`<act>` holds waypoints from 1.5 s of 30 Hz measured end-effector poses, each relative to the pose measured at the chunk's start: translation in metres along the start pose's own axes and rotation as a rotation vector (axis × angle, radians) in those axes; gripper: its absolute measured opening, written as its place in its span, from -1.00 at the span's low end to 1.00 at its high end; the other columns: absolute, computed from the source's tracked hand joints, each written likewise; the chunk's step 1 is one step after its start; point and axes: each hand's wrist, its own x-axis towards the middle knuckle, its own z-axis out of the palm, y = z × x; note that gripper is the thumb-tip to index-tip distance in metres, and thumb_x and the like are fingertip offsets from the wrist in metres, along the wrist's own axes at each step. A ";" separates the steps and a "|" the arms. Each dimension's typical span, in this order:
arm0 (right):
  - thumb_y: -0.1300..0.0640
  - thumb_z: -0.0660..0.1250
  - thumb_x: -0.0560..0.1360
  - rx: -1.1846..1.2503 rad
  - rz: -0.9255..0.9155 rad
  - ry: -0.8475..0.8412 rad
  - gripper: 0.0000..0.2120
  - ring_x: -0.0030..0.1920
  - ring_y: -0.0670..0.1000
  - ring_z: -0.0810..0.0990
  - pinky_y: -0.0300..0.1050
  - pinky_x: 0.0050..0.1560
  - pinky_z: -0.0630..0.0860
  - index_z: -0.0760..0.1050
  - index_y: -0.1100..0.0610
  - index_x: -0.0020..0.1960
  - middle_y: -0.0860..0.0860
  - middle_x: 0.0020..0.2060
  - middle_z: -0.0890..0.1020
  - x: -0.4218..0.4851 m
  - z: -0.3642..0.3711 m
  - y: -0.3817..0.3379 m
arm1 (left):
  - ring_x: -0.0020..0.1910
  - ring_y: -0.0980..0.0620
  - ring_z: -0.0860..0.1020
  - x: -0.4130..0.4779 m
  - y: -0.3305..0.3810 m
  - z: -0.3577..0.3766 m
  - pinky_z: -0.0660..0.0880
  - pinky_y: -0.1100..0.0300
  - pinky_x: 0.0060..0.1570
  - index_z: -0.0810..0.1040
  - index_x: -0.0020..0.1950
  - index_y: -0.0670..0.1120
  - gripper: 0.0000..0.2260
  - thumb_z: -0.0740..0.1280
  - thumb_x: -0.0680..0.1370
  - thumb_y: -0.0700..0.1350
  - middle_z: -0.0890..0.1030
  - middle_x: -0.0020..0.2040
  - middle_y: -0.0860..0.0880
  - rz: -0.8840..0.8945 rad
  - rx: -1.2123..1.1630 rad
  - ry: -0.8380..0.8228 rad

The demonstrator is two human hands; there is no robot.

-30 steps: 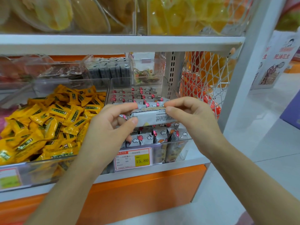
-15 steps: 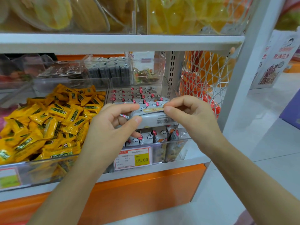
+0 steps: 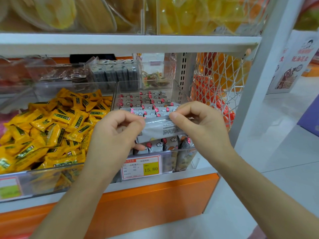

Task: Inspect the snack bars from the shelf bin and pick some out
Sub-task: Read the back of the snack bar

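A silver-wrapped snack bar with small printed text is held flat above a clear shelf bin. My left hand pinches its left end and my right hand pinches its right end. The bin below holds several more silver bars with red and white marks, standing in rows. A price tag reading 15.80 sits on the bin's front.
Left of it, another clear bin is heaped with yellow wrapped snacks. Smaller clear boxes stand behind. A white shelf board runs overhead, a white mesh basket hangs on the right, and an orange base panel lies below.
Both hands have turned the bar so its printed back faces up more and lowered it slightly. The left fingers have curled tighter around its end.
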 end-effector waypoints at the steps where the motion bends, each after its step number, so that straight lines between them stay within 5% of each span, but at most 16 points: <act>1: 0.15 0.42 0.43 0.005 0.002 0.002 -0.86 -0.17 -0.09 0.59 -0.13 -0.06 0.54 0.56 0.02 -0.29 -0.07 -0.25 0.63 0.000 0.000 0.000 | -0.44 0.08 0.57 0.000 0.000 0.000 0.41 0.43 -0.53 0.56 -0.25 -0.05 -0.88 0.33 0.48 -0.21 0.59 -0.29 0.10 0.008 0.004 0.012; 6: 0.12 0.42 0.43 0.025 0.059 0.030 -0.86 -0.26 -0.14 0.57 -0.25 -0.16 0.53 0.59 0.07 -0.31 -0.05 -0.32 0.63 0.000 0.002 0.000 | -0.40 0.10 0.58 0.000 -0.001 0.000 0.45 0.44 -0.46 0.57 -0.21 -0.01 -0.89 0.32 0.49 -0.17 0.50 -0.11 -0.13 0.051 0.045 -0.012; 9: 0.13 0.40 0.45 0.055 0.110 0.070 -0.77 -0.34 -0.09 0.50 -0.30 -0.25 0.48 0.58 0.26 -0.30 0.14 -0.35 0.61 0.003 -0.001 0.003 | -0.29 0.16 0.58 -0.001 -0.003 -0.001 0.56 0.33 -0.24 0.58 -0.07 0.07 -0.90 0.35 0.48 -0.12 0.47 -0.06 -0.02 0.096 0.128 -0.098; 13: 0.12 0.34 0.51 0.146 0.179 0.040 -0.62 -0.34 0.08 0.46 -0.23 -0.15 0.47 0.49 0.46 -0.25 0.40 -0.31 0.51 0.005 -0.005 0.010 | -0.11 0.28 0.44 -0.001 -0.009 0.001 0.39 0.52 -0.12 0.50 0.19 0.07 -0.64 0.42 0.41 -0.08 0.41 -0.03 0.18 0.232 0.409 -0.116; 17: 0.13 0.28 0.54 0.427 0.260 -0.036 -0.83 -0.18 0.00 0.65 -0.18 -0.17 0.58 0.62 0.17 -0.05 0.14 -0.12 0.68 0.006 -0.004 0.007 | -0.18 0.22 0.51 0.002 -0.013 -0.002 0.47 0.37 -0.16 0.46 0.30 0.02 -0.59 0.32 0.46 0.04 0.48 -0.14 0.13 0.240 0.498 -0.014; 19: 0.10 0.33 0.50 0.511 0.245 -0.096 -0.76 -0.08 -0.02 0.66 -0.09 -0.03 0.58 0.54 0.09 0.15 0.08 0.00 0.67 0.006 -0.004 0.006 | -0.26 0.22 0.56 0.003 -0.014 -0.002 0.49 0.33 -0.23 0.43 0.33 0.03 -0.58 0.29 0.48 0.04 0.56 -0.25 0.04 0.204 0.444 0.030; 23: 0.22 0.32 0.52 0.272 0.134 -0.217 -0.50 0.19 0.01 0.56 0.03 0.16 0.53 0.32 0.09 0.43 0.04 0.26 0.54 0.006 0.006 0.007 | -0.32 0.26 0.56 0.002 -0.014 -0.001 0.46 0.46 -0.31 0.40 0.37 0.03 -0.57 0.23 0.51 0.08 0.57 -0.30 0.11 0.186 0.432 0.046; 25: 0.26 0.25 0.56 0.240 0.117 -0.169 -0.55 0.07 -0.01 0.62 -0.09 0.03 0.60 0.32 0.12 0.43 0.10 0.20 0.55 0.009 0.009 0.006 | -0.27 0.22 0.53 0.003 -0.014 0.000 0.46 0.38 -0.33 0.34 0.41 0.05 -0.48 0.14 0.48 0.19 0.56 -0.17 0.11 0.227 0.550 0.025; 28: 0.24 0.22 0.58 0.213 0.129 -0.050 -0.64 -0.08 -0.03 0.65 -0.02 -0.03 0.62 0.39 0.15 0.37 0.12 0.10 0.58 0.022 0.006 0.005 | 0.01 0.07 0.42 0.008 -0.013 0.000 0.32 0.15 -0.03 0.25 0.45 0.02 -0.45 0.15 0.49 0.18 0.50 0.00 0.04 0.312 0.851 0.004; 33: 0.16 0.25 0.56 -0.099 0.035 -0.037 -0.62 0.22 0.07 0.51 0.12 0.21 0.47 0.38 0.06 0.37 0.07 0.25 0.51 0.041 0.002 0.010 | 0.35 0.11 0.27 0.016 -0.020 0.000 -0.13 -0.05 0.40 0.39 0.31 0.13 -0.61 0.02 0.55 0.19 0.45 0.28 0.16 0.252 1.273 -0.205; 38: 0.14 0.25 0.56 -0.300 -0.059 -0.168 -0.61 0.16 -0.05 0.48 0.00 0.20 0.46 0.36 0.06 0.38 -0.07 0.18 0.46 0.042 0.006 0.012 | 0.24 0.11 0.41 0.015 -0.023 0.000 -0.19 -0.05 0.37 0.50 0.16 0.11 -0.49 -0.17 0.51 0.16 0.55 0.13 0.19 0.239 1.346 -0.252; 45: 0.12 0.34 0.50 -0.396 -0.125 -0.233 -0.67 -0.01 -0.08 0.48 -0.17 0.05 0.44 0.40 0.12 0.24 -0.13 -0.05 0.44 0.042 0.018 0.012 | 0.19 0.07 0.43 0.014 -0.023 0.001 -0.09 0.01 0.36 0.48 0.16 0.09 -0.55 -0.13 0.52 0.13 0.56 0.10 0.14 0.238 1.319 -0.227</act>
